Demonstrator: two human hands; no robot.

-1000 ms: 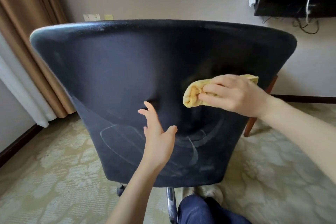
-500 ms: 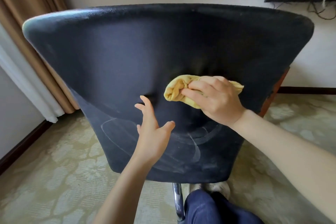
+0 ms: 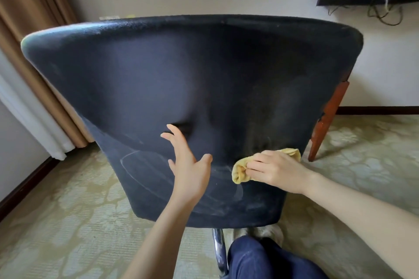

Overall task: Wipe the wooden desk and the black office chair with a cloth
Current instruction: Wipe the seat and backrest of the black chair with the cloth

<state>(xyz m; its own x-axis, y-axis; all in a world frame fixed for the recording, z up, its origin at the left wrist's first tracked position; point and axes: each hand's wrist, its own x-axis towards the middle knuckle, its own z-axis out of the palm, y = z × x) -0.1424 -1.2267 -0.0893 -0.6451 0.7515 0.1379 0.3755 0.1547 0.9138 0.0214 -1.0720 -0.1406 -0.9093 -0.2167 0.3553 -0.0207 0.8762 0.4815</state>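
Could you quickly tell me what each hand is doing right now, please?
Left hand: open, fingers straight against the black chair back, holding nothing.
Right hand: grips the yellow cloth, pressing it on the chair back.

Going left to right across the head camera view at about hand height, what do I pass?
Brown curtain → white curtain → left hand, fingers straight on the black chair back → yellow cloth → right hand gripping it → wooden desk leg.

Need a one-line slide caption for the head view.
Right hand wipes black office chair back with yellow cloth; open left hand steadies it.
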